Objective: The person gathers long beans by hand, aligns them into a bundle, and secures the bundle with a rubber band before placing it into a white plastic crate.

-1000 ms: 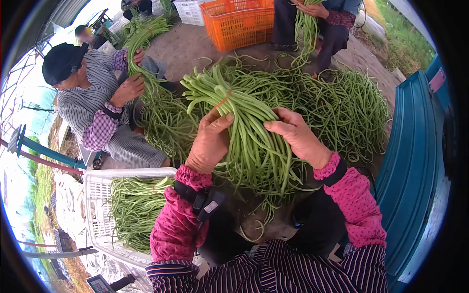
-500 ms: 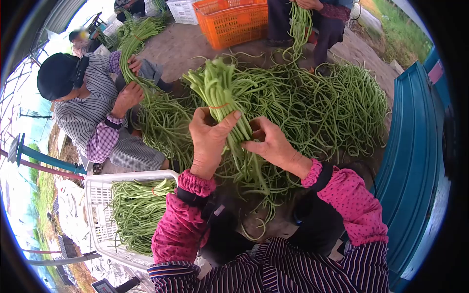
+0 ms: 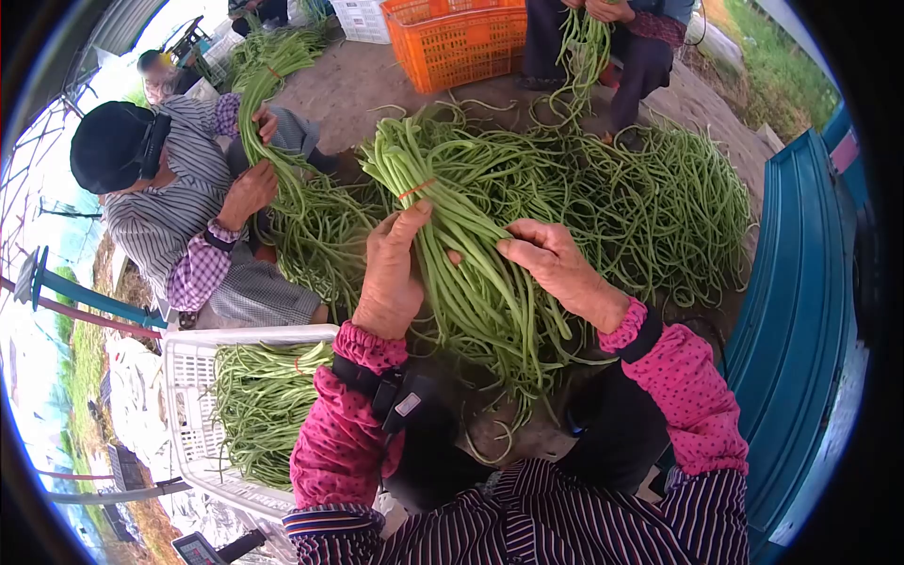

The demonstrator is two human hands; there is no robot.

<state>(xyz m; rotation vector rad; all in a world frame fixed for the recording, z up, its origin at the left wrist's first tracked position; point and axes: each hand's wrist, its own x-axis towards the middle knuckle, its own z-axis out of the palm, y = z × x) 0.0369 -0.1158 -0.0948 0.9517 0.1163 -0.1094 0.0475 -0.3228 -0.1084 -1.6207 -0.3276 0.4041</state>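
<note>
A bundle of long green beans point(image 3: 471, 250) hangs in front of me, with an orange band point(image 3: 416, 190) round it near its upper end. My left hand point(image 3: 394, 268) grips the bundle from the left just below the band, thumb on top and some fingers hidden behind the beans. On the right side, my right hand point(image 3: 556, 264) pinches the beans lower down between thumb and fingers. The lower ends fan out loosely toward my knees. Beyond the bundle, a large heap of loose long beans point(image 3: 650, 212) covers the ground.
At my left stands a white crate point(image 3: 193, 414) holding beans. A co-worker point(image 3: 179, 207) sits at the left, holding a bean bundle point(image 3: 247, 118). Another person point(image 3: 603, 56) handles beans near an orange crate point(image 3: 457, 47). Blue metal sheeting point(image 3: 786, 301) rises at my right.
The bundle has tilted so its length now faces me, with the lower beans spread wider. My right hand has moved slightly right. My left thumb has shifted up toward the band.
</note>
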